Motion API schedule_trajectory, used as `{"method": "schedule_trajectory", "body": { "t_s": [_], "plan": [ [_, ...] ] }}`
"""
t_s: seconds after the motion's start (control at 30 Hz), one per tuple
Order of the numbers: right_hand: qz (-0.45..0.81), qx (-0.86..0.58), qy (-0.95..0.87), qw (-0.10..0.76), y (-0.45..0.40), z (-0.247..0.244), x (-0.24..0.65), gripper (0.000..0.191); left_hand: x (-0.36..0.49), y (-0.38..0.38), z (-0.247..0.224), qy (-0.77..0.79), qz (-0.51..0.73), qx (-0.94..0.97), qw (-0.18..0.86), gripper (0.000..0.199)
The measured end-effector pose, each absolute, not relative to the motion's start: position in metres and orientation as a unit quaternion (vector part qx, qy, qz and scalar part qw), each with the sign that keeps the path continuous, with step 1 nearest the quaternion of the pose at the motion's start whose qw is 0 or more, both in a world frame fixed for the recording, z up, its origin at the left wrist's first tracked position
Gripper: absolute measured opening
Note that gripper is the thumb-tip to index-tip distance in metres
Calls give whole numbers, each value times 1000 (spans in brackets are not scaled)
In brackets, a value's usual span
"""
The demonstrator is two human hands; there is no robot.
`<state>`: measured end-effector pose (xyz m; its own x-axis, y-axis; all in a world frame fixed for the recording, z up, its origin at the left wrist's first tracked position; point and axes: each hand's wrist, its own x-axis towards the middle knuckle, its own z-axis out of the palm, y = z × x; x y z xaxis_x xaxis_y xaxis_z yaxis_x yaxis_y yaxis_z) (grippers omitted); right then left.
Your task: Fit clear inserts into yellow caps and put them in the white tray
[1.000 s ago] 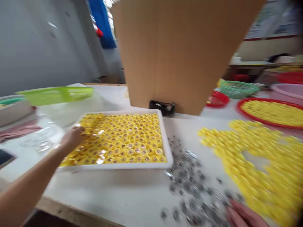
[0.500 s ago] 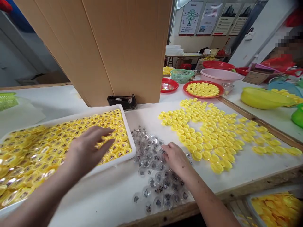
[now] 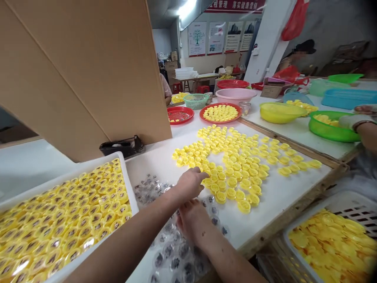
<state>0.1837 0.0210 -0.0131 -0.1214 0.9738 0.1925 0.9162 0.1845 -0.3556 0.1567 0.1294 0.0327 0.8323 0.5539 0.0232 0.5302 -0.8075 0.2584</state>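
My left hand [image 3: 191, 184] reaches across to the near edge of the yellow round pieces [image 3: 232, 182], its fingers bent together at one of them; what they grip is too small to make out. Just below it, my right hand [image 3: 193, 220] is over the clear discs with dark prints [image 3: 173, 251], fingers curled downward and partly hidden. Whether it holds a disc cannot be seen. On the left stands a white tray [image 3: 128, 179] filled with rows of yellow pieces [image 3: 79, 212] bearing printed centres.
Behind the tray are a cardboard sheet [image 3: 97, 70] and a black tape dispenser [image 3: 122, 147]. Red plates [image 3: 180, 114], a pink basin [image 3: 235, 94] and a green bowl [image 3: 332, 131] with a person's gloved hand [image 3: 349, 121] lie farther back. A crate [image 3: 353, 200] sits lower right.
My left hand has moved right, from above the tray to the yellow pieces. My right hand remains over the clear discs, now beside my left. The view has turned right.
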Motion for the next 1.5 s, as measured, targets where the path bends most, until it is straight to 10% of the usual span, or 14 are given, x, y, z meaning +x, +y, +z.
{"method": "schedule_trajectory", "body": {
  "t_s": [0.67, 1.03, 1.5],
  "plan": [
    [88, -620, -749, 215, 18, -13, 188, 24, 181, 130, 29, 275, 46, 953, 115, 24],
    [109, -596, -729, 317, 18, -12, 199, 16, 52, 101, 74, 480, 201, 767, 377, 44],
    [135, -518, -755, 379, -5, -1, 188, 25, -5, 35, 7, 454, 266, 480, 702, 54]
  ]
}}
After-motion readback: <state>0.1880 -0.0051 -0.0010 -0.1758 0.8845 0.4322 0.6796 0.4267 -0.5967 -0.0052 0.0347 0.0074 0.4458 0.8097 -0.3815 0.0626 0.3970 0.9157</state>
